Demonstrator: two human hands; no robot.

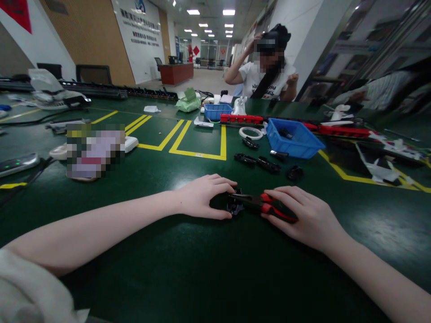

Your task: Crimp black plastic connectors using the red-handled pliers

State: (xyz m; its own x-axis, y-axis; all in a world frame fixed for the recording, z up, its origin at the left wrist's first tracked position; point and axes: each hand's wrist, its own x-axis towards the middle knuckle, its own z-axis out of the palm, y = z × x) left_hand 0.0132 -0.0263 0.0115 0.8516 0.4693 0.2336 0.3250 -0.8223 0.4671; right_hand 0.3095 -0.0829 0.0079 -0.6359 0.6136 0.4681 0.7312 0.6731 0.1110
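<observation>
Thumb and fingers of my left hand (205, 197) close on a small black part (235, 207) that rests on the green table (202, 260). My right hand (305, 213) is wrapped round the red and black handles of a pair of pliers (257, 203). The jaws of the pliers point left and reach over the black part. Whether they grip a piece of it is too small to tell. Beyond my hands lie several loose black parts (268, 164) of a similar look.
A blue bin (295, 140) with black pieces stands behind the loose parts, beside a roll of white tape (251, 133). A phone (96, 154) lies at the left. Across the table is another person (266, 76) with a headset. Yellow tape lines (198, 155) mark the tabletop.
</observation>
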